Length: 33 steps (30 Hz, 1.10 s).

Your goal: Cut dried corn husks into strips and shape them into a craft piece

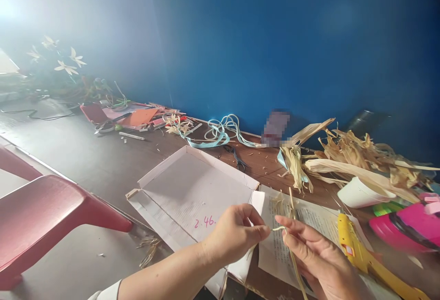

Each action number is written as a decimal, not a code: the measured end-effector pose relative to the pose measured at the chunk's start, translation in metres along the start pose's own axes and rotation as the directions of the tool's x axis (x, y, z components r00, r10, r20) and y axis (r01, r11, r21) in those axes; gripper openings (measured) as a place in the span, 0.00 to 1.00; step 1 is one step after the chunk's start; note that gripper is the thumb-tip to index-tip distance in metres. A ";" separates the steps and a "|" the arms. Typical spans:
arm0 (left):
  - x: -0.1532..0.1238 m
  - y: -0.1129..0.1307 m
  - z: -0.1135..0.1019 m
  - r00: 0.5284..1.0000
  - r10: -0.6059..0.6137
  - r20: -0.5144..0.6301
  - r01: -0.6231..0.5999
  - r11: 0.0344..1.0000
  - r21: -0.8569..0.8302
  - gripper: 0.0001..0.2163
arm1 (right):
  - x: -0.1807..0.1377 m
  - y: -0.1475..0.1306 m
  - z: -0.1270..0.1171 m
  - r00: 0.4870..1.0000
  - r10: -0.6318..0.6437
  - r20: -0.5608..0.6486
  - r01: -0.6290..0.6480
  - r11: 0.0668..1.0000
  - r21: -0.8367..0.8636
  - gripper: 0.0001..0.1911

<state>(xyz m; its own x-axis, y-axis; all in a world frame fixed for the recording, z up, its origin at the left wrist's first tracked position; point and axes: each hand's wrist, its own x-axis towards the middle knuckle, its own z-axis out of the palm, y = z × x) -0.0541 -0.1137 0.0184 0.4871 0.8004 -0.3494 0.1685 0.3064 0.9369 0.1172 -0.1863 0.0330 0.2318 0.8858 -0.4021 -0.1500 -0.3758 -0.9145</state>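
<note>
The left hand [237, 233] has thumb and forefinger pinched together on one end of a thin pale strip [279, 228], which is held above the edge of a printed sheet [271, 252]. The right hand [316, 252] has its thumb and forefinger slightly parted at the strip's other end; whether they grip it cannot be told. An open white box [206, 176] lies at left, beneath the left hand. A yellow glue gun [355, 245] lies right of the right hand, near a tipped white cup [360, 193].
</note>
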 end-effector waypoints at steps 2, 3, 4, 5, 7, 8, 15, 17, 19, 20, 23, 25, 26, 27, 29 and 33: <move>-0.001 0.001 -0.001 1.000 -0.014 0.027 0.015 1.000 -0.014 0.13 | 0.000 0.001 0.000 1.000 0.014 0.013 -0.014 0.999 0.029 0.24; -0.002 0.002 -0.001 0.998 -0.022 0.055 0.023 0.999 -0.033 0.13 | 0.001 0.002 0.000 1.000 0.012 0.008 -0.013 0.999 0.037 0.23; -0.003 0.002 -0.002 0.996 -0.026 0.089 0.032 0.997 -0.064 0.14 | 0.001 0.003 -0.001 1.000 0.006 -0.005 -0.006 0.999 0.038 0.23; -0.004 0.002 -0.002 0.992 -0.030 0.126 0.043 0.994 -0.104 0.15 | 0.001 0.004 -0.001 1.000 -0.004 -0.021 0.004 0.999 0.033 0.22; -0.006 0.002 -0.002 0.981 -0.037 0.193 0.074 0.979 -0.190 0.18 | 0.002 0.006 -0.002 0.998 -0.023 -0.059 0.024 1.000 0.020 0.22; -0.007 0.002 -0.002 0.975 -0.044 0.218 0.094 0.970 -0.224 0.19 | 0.002 0.007 -0.002 0.997 -0.027 -0.073 0.028 0.999 0.020 0.22; -0.010 0.004 -0.005 0.954 -0.067 0.292 0.163 0.934 -0.319 0.24 | 0.003 0.010 -0.001 0.996 -0.023 -0.081 0.028 0.997 0.066 0.25; -0.010 0.005 -0.006 0.957 -0.049 0.285 0.142 0.938 -0.317 0.23 | 0.002 0.009 -0.001 0.997 -0.022 -0.073 0.026 0.998 0.049 0.25; -0.010 0.006 -0.008 0.960 -0.035 0.279 0.124 0.943 -0.309 0.23 | 0.001 0.008 -0.002 0.998 -0.009 -0.058 0.012 0.999 0.047 0.24; -0.010 0.007 -0.009 0.961 -0.030 0.274 0.117 0.945 -0.305 0.23 | 0.001 0.008 -0.003 0.999 -0.001 -0.052 0.004 0.999 0.048 0.23; -0.009 0.009 -0.011 0.969 -0.019 0.245 0.094 0.950 -0.298 0.23 | 0.002 0.007 -0.005 0.998 -0.003 -0.055 0.004 1.000 0.015 0.24; -0.009 0.011 -0.012 0.977 -0.005 0.215 0.071 0.951 -0.301 0.22 | 0.002 0.005 -0.005 0.998 -0.025 -0.063 0.022 0.999 -0.043 0.25; -0.009 0.013 -0.013 0.979 0.004 0.204 0.059 0.951 -0.303 0.22 | 0.002 0.004 -0.005 0.997 -0.036 -0.061 0.032 0.997 -0.072 0.24; -0.008 0.014 -0.013 0.980 0.014 0.197 0.048 0.951 -0.307 0.22 | 0.002 0.002 -0.004 0.997 -0.047 -0.054 0.042 0.995 -0.096 0.23; -0.008 0.017 -0.014 0.981 0.031 0.191 0.031 0.948 -0.317 0.21 | 0.001 -0.001 -0.002 0.997 -0.067 -0.043 0.061 0.990 -0.129 0.20; -0.007 0.021 -0.013 0.982 0.052 0.184 0.011 0.946 -0.324 0.19 | 0.001 -0.003 0.003 0.992 -0.115 -0.058 0.105 0.983 -0.153 0.17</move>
<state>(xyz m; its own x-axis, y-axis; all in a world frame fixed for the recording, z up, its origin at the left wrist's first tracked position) -0.0653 -0.1058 0.0401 0.6443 0.7069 -0.2917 -0.1131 0.4654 0.8778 0.1153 -0.1841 0.0353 0.3030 0.9059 -0.2959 0.0240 -0.3177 -0.9479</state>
